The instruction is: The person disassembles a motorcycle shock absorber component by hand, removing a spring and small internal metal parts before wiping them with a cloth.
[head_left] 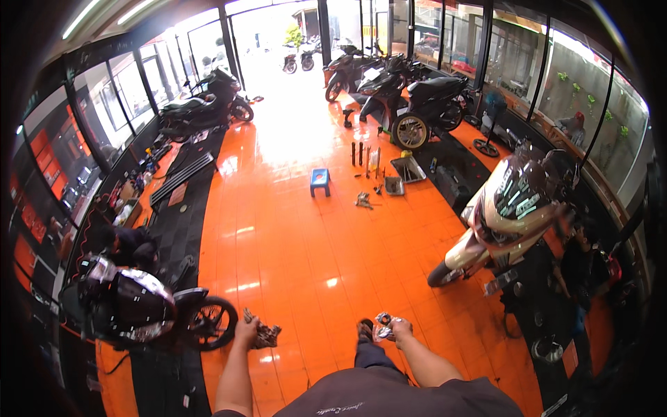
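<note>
Small silvery metal part (pixel 383 325), perhaps round.

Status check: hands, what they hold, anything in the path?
Left hand shut on dark rag. Right hand shut on metal part. Orange floor ahead; blue stool and loose tools farther off.
</note>
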### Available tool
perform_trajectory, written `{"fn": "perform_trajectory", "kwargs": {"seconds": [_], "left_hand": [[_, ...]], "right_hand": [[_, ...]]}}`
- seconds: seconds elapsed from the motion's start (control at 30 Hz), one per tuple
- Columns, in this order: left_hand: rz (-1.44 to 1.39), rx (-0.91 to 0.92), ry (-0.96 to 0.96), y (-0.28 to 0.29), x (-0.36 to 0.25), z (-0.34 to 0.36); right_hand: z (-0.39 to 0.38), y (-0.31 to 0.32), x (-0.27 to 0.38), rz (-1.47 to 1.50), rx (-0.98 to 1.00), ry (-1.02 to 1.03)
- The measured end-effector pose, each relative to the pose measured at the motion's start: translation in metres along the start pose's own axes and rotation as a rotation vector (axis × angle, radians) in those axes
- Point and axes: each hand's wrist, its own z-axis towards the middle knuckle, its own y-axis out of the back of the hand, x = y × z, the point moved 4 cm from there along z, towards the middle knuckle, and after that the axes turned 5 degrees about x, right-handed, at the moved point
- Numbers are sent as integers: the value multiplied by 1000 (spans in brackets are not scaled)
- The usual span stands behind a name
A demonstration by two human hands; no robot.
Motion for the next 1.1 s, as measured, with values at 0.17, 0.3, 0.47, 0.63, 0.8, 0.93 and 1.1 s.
{"fn": "perform_trajectory", "kwargs": {"seconds": [0.17,0.3,0.47,0.63,0.8,0.93,1.1], "left_hand": [[-167,-7,-127,-38,-103,151],[-3,-78,355,-64,21,188],[-56,15,792,-116,5,210],[-89,20,825,-110,-50,366],[-67,33,756,-46,-77,587],[44,-16,455,108,-114,839],[158,-202,105,131,-402,1096]], "right_hand": [[161,-94,88,87,21,-31],[235,-183,193,-37,46,-194],[352,-280,346,9,-69,-191],[511,-375,472,125,-152,-96],[649,-437,566,494,-216,-61],[694,-542,644,734,-114,-44],[716,-617,707,-108,-234,-101]]}}
